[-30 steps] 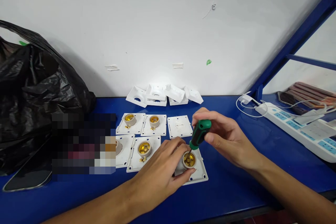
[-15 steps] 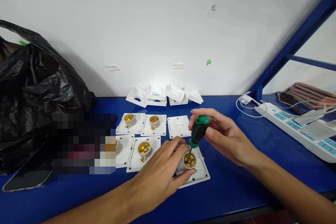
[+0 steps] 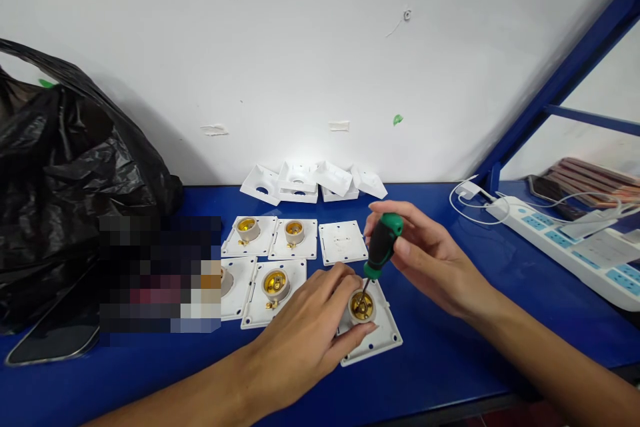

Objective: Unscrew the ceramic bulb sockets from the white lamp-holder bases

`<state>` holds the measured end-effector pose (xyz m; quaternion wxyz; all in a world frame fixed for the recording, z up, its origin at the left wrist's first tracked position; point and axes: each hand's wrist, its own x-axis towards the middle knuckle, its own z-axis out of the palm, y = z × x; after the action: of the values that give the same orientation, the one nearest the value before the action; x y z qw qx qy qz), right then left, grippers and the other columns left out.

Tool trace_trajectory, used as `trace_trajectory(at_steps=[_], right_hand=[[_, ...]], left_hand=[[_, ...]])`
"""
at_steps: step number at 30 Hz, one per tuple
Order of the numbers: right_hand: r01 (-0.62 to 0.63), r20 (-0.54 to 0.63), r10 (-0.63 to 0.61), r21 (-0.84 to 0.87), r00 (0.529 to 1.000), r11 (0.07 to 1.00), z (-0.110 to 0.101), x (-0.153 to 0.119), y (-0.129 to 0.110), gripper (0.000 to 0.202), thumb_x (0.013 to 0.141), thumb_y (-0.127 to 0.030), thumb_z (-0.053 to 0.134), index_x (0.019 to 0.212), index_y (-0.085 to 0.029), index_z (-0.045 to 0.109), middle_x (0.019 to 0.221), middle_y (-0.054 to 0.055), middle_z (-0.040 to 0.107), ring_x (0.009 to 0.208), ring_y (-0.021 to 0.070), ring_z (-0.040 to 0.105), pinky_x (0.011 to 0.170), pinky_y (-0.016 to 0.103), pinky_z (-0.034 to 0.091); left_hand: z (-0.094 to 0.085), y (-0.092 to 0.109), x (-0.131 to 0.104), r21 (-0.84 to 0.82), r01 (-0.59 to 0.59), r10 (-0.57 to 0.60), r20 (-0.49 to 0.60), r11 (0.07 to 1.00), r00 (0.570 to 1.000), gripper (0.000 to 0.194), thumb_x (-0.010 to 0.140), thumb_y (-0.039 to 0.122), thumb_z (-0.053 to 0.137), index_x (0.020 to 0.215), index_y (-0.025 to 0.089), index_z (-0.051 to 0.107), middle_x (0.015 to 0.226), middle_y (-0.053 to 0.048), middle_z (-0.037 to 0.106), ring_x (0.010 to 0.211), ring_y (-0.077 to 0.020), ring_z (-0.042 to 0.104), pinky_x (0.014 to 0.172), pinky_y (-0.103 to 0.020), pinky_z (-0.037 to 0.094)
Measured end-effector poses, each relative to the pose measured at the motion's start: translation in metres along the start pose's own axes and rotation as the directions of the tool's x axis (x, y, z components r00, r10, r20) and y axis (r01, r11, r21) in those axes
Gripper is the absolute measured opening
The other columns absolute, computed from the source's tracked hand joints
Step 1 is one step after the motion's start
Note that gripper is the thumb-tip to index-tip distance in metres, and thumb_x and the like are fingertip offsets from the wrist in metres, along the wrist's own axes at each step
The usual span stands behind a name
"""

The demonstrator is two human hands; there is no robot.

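Note:
My right hand point(image 3: 425, 253) is closed round the black and green handle of a screwdriver point(image 3: 384, 245). The tool leans, and its tip reaches down inside the brass-lined lamp socket point(image 3: 362, 307). That socket sits on a square white base plate point(image 3: 383, 333) on the blue table. With fingers and thumb, my left hand point(image 3: 325, 310) grips the socket from its left side and covers part of the plate. Just left of it lies another plate with a lamp socket point(image 3: 275, 285), small brass screws or terminals at its side. Two more socketed plates point(image 3: 293, 232) lie behind.
Behind the hands is a flat white plate point(image 3: 343, 242). Several white covers point(image 3: 300, 180) are piled against the wall. A power strip point(image 3: 565, 240) with cables lies right. At left stand a black plastic bag point(image 3: 75, 167) and a dark phone-like slab point(image 3: 55, 333); a blurred patch hides things beside them.
The screwdriver handle has tilted further right, with my right hand moving slightly with it. The plate under the socket has shifted a little towards me. My left hand keeps its grip.

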<state>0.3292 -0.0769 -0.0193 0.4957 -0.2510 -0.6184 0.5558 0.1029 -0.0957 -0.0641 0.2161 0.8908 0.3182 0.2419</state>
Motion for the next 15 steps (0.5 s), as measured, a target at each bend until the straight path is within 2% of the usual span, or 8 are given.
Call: trace_trajectory(at_steps=[2,4,7,9,12,15], right_hand=[[0.004,-0.115,-0.003,0.003,0.993,1.0,-0.002,0.003,-0.001,0.032,0.102,-0.037,0.07,0.134,-0.039,0.071,0.113,0.003,0.07,0.101,0.0181,0.065,0.085,0.029,0.059],[0.024,-0.253,-0.02,0.015,0.967,1.0,-0.006,0.008,-0.002,0.03,0.101,-0.039,0.07,0.131,-0.038,0.072,0.111,0.003,0.07,0.098,0.0177,0.065,0.083,0.029,0.06],[0.072,-0.443,-0.076,-0.026,0.893,0.997,-0.019,0.017,-0.002,0.026,0.101,-0.039,0.07,0.127,-0.038,0.073,0.108,0.001,0.067,0.1,0.0155,0.065,0.088,0.028,0.059],[0.119,-0.537,-0.175,-0.137,0.825,0.983,-0.03,0.023,-0.001,0.026,0.099,-0.041,0.072,0.124,-0.037,0.073,0.103,0.001,0.065,0.101,0.0169,0.064,0.087,0.03,0.06],[0.153,-0.591,-0.251,-0.211,0.767,0.965,-0.048,0.031,0.004,0.028,0.096,-0.04,0.074,0.123,-0.035,0.071,0.099,0.0,0.061,0.099,0.0177,0.063,0.085,0.031,0.058],[0.161,-0.635,-0.285,-0.246,0.718,0.956,-0.064,0.037,0.009,0.031,0.095,-0.041,0.075,0.124,-0.031,0.07,0.093,-0.002,0.059,0.09,0.0153,0.061,0.082,0.03,0.054]], left_hand=[[0.0,0.001,0.0,-0.007,0.008,-0.008,-0.007,1.0,1.0,0.028,0.108,0.036,0.062,0.132,0.024,0.053,0.126,-0.007,0.063,0.11,-0.0268,0.067,0.095,-0.041,0.059],[-0.001,0.003,0.0,-0.039,0.027,-0.027,-0.005,0.999,1.0,0.026,0.108,0.033,0.061,0.131,0.025,0.052,0.126,-0.007,0.064,0.111,-0.0266,0.067,0.094,-0.04,0.059],[-0.001,0.004,0.002,-0.108,0.053,-0.054,-0.005,0.993,0.999,0.023,0.107,0.03,0.06,0.128,0.026,0.051,0.124,-0.006,0.063,0.11,-0.0251,0.067,0.093,-0.038,0.059],[-0.001,0.004,0.007,-0.147,0.038,-0.041,-0.02,0.988,0.999,0.022,0.106,0.028,0.059,0.127,0.027,0.052,0.123,-0.005,0.061,0.107,-0.0232,0.067,0.091,-0.036,0.06],[-0.002,0.004,0.022,-0.113,-0.024,0.022,-0.021,0.993,1.0,0.023,0.104,0.023,0.059,0.126,0.026,0.053,0.125,-0.005,0.056,0.103,-0.0215,0.067,0.089,-0.035,0.059],[-0.002,0.007,0.046,0.069,-0.123,0.123,-0.004,0.99,0.992,0.028,0.099,0.013,0.061,0.124,0.025,0.056,0.126,-0.007,0.056,0.101,-0.0238,0.065,0.086,-0.037,0.058]])
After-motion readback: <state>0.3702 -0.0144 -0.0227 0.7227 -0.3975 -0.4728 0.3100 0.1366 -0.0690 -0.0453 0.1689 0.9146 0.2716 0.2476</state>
